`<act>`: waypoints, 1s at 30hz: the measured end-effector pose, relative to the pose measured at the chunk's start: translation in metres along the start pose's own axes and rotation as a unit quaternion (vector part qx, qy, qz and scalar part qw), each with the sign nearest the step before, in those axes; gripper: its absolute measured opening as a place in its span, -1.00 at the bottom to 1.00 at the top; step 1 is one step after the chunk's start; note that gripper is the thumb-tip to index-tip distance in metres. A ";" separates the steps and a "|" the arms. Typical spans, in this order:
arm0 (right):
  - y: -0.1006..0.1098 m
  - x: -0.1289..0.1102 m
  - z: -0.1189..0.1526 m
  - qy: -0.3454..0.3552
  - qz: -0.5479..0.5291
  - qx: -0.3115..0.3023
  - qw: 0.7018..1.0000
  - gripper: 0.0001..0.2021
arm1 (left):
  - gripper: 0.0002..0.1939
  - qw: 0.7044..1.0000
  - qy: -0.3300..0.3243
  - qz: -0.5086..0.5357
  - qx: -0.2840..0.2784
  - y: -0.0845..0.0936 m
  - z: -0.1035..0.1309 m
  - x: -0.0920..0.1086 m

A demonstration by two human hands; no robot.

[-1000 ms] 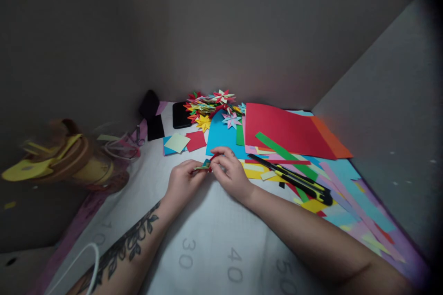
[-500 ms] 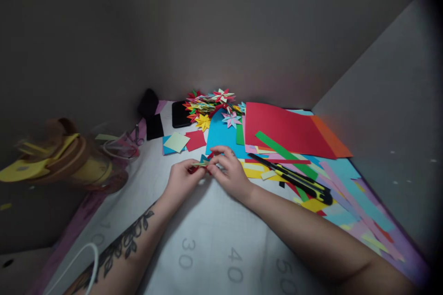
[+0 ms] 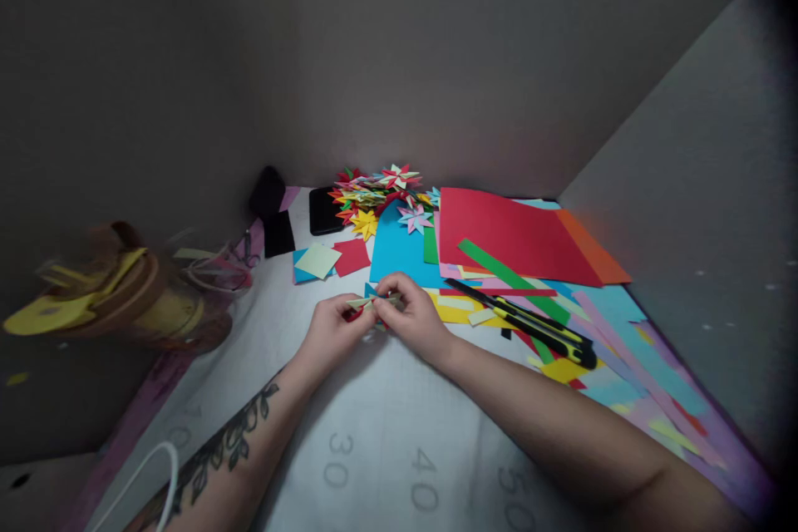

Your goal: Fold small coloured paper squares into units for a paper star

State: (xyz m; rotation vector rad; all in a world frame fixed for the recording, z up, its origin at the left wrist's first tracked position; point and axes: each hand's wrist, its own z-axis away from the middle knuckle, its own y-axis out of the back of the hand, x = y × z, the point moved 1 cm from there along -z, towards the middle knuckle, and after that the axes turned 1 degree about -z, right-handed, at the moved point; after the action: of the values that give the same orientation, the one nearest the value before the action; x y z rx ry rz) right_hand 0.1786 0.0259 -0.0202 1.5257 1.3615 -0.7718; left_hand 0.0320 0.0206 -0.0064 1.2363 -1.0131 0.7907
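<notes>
Folded multicoloured paper piece [image 3: 369, 291], one: at near edge of blue paper sheet [image 3: 399, 245]. Left hand [image 3: 337, 331]: pinching it. Right hand [image 3: 416, 321]: fingertips closed on it. Step, apparently: adjusting folds; next move calls for steady pinch, fine alignment.

A grey wall [image 3: 399, 58] stands at twelve o'clock, a side wall [image 3: 704, 183] at three; dim light covers the tabletop [image 3: 380, 407].

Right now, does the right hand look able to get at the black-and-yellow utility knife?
Probably yes: the black-and-yellow utility knife lies nearby on coloured paper scraps, its handle uncovered. The right hand, though, is busy at the small folded multicoloured paper.
</notes>
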 end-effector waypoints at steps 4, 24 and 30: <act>-0.003 0.005 0.001 -0.099 -0.092 0.017 0.991 -0.74 | -0.75 0.999 0.011 0.015 -0.027 0.000 -0.001 -0.002; -0.006 0.010 -0.003 -0.148 -0.231 0.019 0.961 -0.62 | -0.65 0.975 0.094 0.201 0.028 -0.002 -0.007 -0.012; 0.000 0.010 -0.006 -0.155 -0.223 0.042 0.962 -0.63 | -0.50 0.965 0.057 0.256 0.027 -0.002 -0.006 -0.003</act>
State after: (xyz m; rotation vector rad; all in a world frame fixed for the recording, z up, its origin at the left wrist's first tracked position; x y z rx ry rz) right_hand 0.1795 0.0355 -0.0265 1.1047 1.4590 -1.3036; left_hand 0.0339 0.0266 -0.0106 0.9669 -1.2410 1.2822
